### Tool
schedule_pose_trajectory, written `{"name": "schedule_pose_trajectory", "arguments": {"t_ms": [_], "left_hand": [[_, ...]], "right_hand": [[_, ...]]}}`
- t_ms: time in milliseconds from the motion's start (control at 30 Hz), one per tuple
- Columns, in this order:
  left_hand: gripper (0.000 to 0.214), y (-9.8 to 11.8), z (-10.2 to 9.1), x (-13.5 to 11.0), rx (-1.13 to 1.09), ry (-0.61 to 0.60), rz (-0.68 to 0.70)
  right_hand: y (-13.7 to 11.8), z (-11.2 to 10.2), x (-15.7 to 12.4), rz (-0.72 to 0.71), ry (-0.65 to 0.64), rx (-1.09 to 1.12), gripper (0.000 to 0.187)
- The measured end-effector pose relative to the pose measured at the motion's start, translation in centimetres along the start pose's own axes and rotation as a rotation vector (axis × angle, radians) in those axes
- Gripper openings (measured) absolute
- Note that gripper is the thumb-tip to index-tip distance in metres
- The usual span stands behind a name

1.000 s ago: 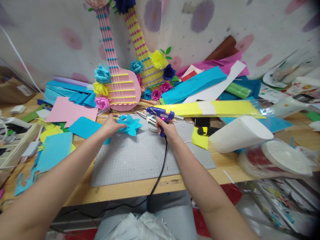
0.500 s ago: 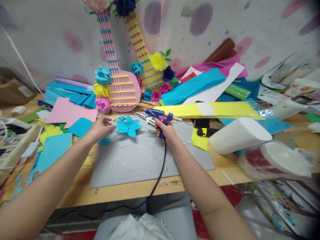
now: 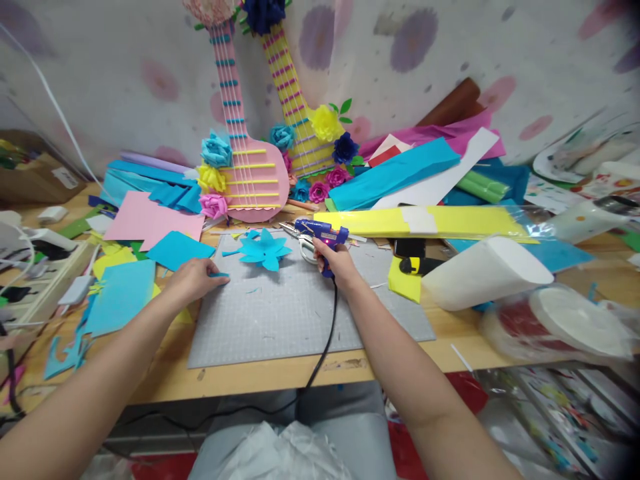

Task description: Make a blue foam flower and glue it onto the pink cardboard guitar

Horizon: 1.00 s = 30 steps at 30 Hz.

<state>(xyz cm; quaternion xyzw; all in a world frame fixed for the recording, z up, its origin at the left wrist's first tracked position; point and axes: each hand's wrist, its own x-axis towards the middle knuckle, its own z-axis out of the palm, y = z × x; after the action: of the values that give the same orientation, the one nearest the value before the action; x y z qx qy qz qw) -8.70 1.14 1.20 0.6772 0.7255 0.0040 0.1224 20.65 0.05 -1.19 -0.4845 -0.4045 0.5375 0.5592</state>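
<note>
My right hand [image 3: 341, 264] is wrapped round the handle of a blue hot glue gun [image 3: 323, 231], its nozzle towards the left and its cord trailing down over the table edge. Behind the gun, partly hidden, lie white-handled scissors [image 3: 306, 249]. My left hand [image 3: 193, 281] is at the left edge of the grey cutting mat [image 3: 270, 320], fingers pinched on a small blue paper petal [image 3: 220, 275]. Between my hands a blue paper flower [image 3: 265, 249] with pointed petals rests on the mat.
Two paper guitars, one pink [image 3: 255, 180] and one yellow [image 3: 305, 150], lean on the wall behind. Yellow crepe paper [image 3: 460, 221] lies across the back. A white roll [image 3: 490, 273] and a cutter [image 3: 417, 265] sit right. Blue paper sheets [image 3: 123, 293] and a power strip [image 3: 45, 287] are left.
My left hand has moved down from beside the flower to the small blue petal and closed on it. The right hand still holds the glue gun in about the same place.
</note>
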Motion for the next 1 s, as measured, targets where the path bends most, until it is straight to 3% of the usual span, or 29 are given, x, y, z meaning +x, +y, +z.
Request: {"name": "schedule_pose_trajectory", "arguments": {"t_ms": [133,200,367,433,600,767,867,1000], "left_hand": [[0.026,0.1,0.0,-0.2,-0.031,0.049,0.087],[0.025,0.2,-0.1,-0.6,-0.132,0.071,0.056],[0.030,0.4,-1.0,-0.7,-0.509,0.383,-0.053],[0.031,1.1,-1.5,-0.6,-0.735,0.413,-0.076],[0.015,4.4,-2.4,-0.5,-1.286,0.232,-0.192],[0.016,7.5,-2.7,-0.6,-1.751,-0.082,-0.335],[0.019,8.6,-2.8,-0.6,-1.844,-0.102,-0.361],[0.021,9.3,-3.2,-0.6,-1.801,-0.051,-0.375]], "right_hand": [[-0.1,0.0,0.0,-0.001,-0.001,0.000,0.040],[-0.1,0.1,0.0,-0.002,-0.003,0.008,0.040],[-0.1,0.1,0.0,0.005,-0.007,0.017,0.040],[0.0,0.0,0.1,0.005,-0.005,0.011,0.040],[0.1,0.0,0.1,-0.010,-0.013,-0.007,0.039],[0.2,-0.1,0.2,-0.016,-0.020,-0.022,0.039],[0.3,-0.2,0.2,-0.021,-0.021,-0.034,0.040],[0.4,-0.2,0.3,-0.026,-0.030,-0.024,0.039]]}}
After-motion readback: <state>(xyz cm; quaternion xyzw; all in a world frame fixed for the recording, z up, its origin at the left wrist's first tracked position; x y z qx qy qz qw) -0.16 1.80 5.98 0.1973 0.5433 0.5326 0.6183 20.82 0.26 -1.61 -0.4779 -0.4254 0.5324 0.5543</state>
